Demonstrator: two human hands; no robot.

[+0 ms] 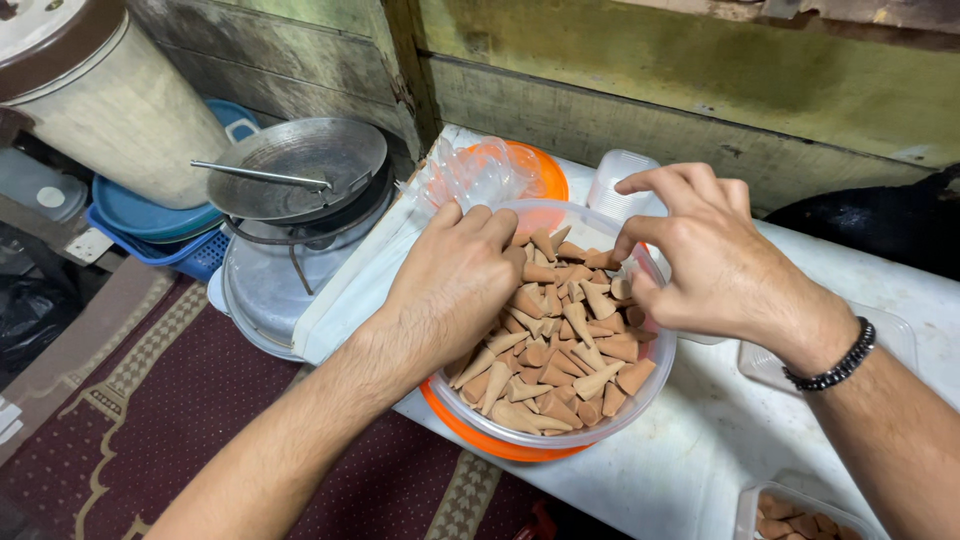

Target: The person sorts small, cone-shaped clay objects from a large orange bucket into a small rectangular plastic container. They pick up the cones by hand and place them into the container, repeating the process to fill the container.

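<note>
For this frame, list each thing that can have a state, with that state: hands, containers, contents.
Left hand: palm down, fingers buried in the cones.
Right hand: pinching a cone at the bowl's far rim.
Clear bowl: upright, full of cones.
Cones: loose, heaped.
Small tub: open, a few cones inside.
Metal pan: sitting on stacked pots.

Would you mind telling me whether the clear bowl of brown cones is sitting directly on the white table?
No, the clear bowl rests on an orange plate, whose rim shows beneath it on the white table.
</note>
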